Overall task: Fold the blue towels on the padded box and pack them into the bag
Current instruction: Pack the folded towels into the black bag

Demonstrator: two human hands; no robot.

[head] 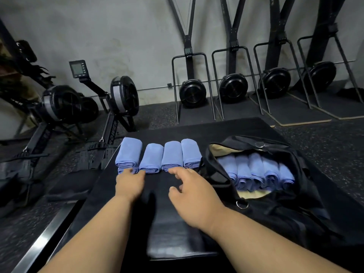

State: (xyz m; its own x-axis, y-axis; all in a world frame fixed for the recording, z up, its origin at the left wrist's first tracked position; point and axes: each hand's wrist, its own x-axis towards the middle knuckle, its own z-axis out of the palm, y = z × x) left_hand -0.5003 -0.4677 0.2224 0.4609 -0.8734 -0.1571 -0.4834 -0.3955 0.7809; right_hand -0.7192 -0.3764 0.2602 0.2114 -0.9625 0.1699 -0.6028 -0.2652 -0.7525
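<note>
Four folded blue cloth towels [159, 156] lie on the black padded box [177, 233]; five fill the black fabric bag [275, 213]. Left hand [129, 184] and right hand [189, 194] reach, fingers loose, empty.

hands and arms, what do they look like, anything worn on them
Both arms are bare as far up as the view shows. No sleeves, gloves, watch, bands or rings are visible on the left hand or the right hand. No marks or tattoos show.
</note>
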